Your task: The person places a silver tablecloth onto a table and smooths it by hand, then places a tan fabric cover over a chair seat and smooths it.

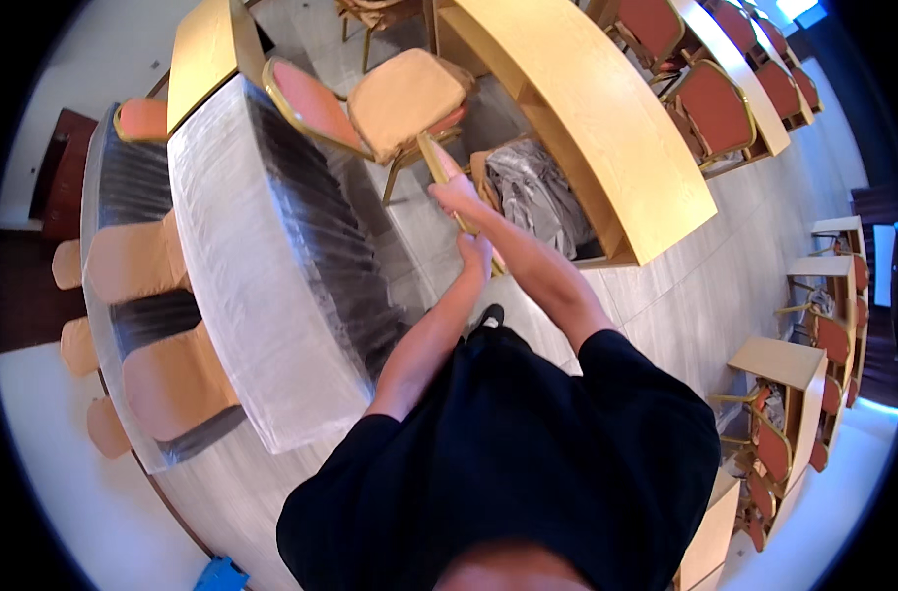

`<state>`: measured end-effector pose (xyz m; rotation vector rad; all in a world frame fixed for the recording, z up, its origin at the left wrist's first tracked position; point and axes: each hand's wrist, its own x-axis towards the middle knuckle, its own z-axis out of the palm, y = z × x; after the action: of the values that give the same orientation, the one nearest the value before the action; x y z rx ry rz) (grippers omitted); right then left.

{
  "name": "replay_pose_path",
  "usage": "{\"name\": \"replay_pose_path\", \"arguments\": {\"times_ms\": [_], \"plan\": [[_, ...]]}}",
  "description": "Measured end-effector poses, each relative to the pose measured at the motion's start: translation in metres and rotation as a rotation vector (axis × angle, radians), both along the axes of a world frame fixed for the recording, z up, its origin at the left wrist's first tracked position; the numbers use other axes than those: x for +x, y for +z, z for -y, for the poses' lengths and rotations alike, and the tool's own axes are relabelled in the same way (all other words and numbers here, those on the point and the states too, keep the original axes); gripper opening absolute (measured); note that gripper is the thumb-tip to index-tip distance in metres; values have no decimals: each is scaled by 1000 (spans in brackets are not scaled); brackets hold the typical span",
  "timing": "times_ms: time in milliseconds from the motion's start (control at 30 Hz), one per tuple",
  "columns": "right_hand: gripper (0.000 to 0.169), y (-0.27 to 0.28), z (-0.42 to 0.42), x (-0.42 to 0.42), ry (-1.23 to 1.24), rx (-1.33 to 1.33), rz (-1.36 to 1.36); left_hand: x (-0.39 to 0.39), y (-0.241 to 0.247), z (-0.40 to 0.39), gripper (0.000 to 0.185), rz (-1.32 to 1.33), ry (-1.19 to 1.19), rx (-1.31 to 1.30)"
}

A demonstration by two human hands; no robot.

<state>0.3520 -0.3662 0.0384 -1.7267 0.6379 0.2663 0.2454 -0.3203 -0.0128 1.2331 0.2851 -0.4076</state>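
Observation:
Both my hands are closed on the gold-framed backrest of a red-cushioned chair. My right hand grips it higher in the picture, and my left hand holds it lower down, near my body. Tan cloth and a crumpled silvery-grey cloth lie just right of the backrest, beside the open shelf of a curved wooden desk. Beyond my hands stands another gold-framed banquet chair with a tan seat and a red back. The seat of the held chair is mostly hidden.
On the left is a long table with a whitish cover and a dark pleated skirt. Tan-covered chairs stand beyond it. Rows of desks with red-backed chairs run along the right. A blue object lies at the bottom left.

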Motion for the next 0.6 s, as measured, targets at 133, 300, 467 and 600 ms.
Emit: {"name": "replay_pose_path", "arguments": {"times_ms": [133, 300, 467, 600], "plan": [[73, 4, -31, -17, 16, 40, 120, -18, 8, -27, 35, 59, 106, -11], [71, 38, -112, -39, 96, 49, 265, -18, -9, -113, 34, -4, 119, 72], [42, 28, -183, -27, 100, 10, 74, -21, 39, -180, 27, -39, 190, -41], [33, 10, -229, -9, 95, 196, -20, -2, 24, -230, 28, 26, 95, 65]]}}
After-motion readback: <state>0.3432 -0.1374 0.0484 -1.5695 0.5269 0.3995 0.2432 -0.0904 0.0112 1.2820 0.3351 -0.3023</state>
